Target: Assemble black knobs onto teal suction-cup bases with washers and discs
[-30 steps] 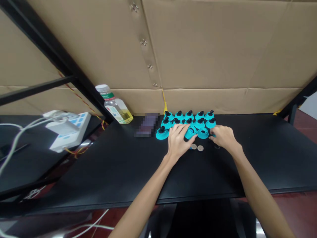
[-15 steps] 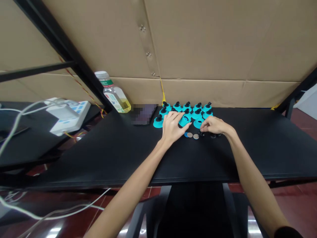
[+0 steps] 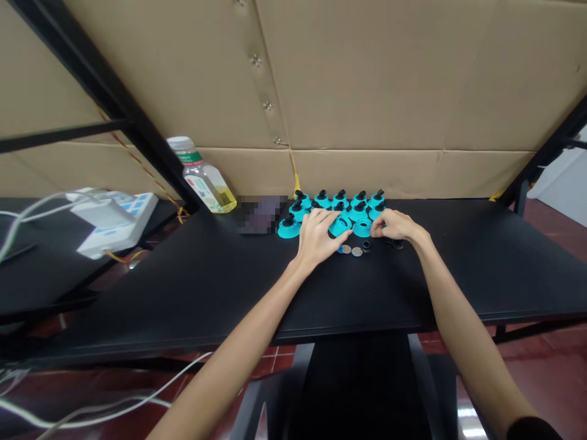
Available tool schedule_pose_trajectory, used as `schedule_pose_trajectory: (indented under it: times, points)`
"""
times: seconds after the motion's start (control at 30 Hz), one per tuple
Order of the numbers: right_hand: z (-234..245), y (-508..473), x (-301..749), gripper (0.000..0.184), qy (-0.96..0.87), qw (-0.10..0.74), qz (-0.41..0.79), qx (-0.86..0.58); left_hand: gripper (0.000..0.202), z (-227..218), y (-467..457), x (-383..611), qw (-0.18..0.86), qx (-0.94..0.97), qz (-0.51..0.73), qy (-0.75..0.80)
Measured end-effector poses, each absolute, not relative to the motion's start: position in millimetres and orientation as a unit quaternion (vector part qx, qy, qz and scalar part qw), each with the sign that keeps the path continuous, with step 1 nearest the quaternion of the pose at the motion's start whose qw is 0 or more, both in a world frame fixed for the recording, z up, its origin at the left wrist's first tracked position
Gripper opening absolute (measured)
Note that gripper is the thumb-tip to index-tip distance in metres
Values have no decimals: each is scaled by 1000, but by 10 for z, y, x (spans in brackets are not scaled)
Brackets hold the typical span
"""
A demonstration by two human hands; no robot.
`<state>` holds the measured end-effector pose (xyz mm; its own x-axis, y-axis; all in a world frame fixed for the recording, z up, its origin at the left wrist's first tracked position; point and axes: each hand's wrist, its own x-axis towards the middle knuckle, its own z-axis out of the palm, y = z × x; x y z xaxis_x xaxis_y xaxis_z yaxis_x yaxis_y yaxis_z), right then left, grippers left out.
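My left hand (image 3: 317, 236) lies over the front row of turquoise cup-shaped pieces, fingers stretched out and thumb apart. Its fingertips are close to an uncapped turquoise ring piece (image 3: 341, 226); whether they touch it I cannot tell. Another open turquoise piece (image 3: 362, 228) stands between my two hands. My right hand (image 3: 393, 225) is closed in a pinch just right of that piece, and anything between its fingertips is hidden. Below it lie a small black ring-like part (image 3: 365, 245) and more dark parts (image 3: 395, 244). Two pale round discs (image 3: 356, 251) lie nearer me, beside a blue bit (image 3: 340, 249).
Several turquoise pieces with black knobs (image 3: 340, 196) stand in rows behind my hands. On the left are a bottle of yellow liquid (image 3: 208, 183), a dark flat object (image 3: 263, 214) and a white power strip (image 3: 120, 223) with cables. Cardboard (image 3: 367, 91) walls the black table's (image 3: 220, 293) back.
My right hand has lifted slightly off the small black part, which now shows uncovered beside the discs. My left hand stays over the turquoise pieces. The view has shifted a little.
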<state>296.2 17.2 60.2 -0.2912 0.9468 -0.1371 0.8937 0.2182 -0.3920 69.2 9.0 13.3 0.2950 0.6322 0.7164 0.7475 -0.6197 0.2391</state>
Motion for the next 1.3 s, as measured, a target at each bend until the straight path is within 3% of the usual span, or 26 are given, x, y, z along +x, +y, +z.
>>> schedule_pose_trajectory:
  times: [0.2, 0.47, 0.67, 0.8, 1.07, 1.3]
  points:
    - [773, 57, 3006, 11, -763, 91, 157, -620, 42, 141, 86, 696, 68, -800, -410, -433]
    - [816, 31, 3043, 13, -722, -12, 90, -686, 40, 133, 80, 707, 55, -805, -399, -435]
    - [712, 93, 2950, 33, -730, -46, 64, -678, 42, 134, 85, 700, 59, -806, -404, -428]
    - [660, 108, 2901, 22, -741, -60, 53, -667, 40, 145, 79, 700, 63, -807, -406, -424]
    - [802, 18, 3003, 11, -756, 103, 125, -634, 41, 153, 73, 694, 63, -801, -410, -431]
    - [836, 1, 3027, 13, -753, 148, 163, -620, 41, 151, 67, 692, 61, -806, -399, -433]
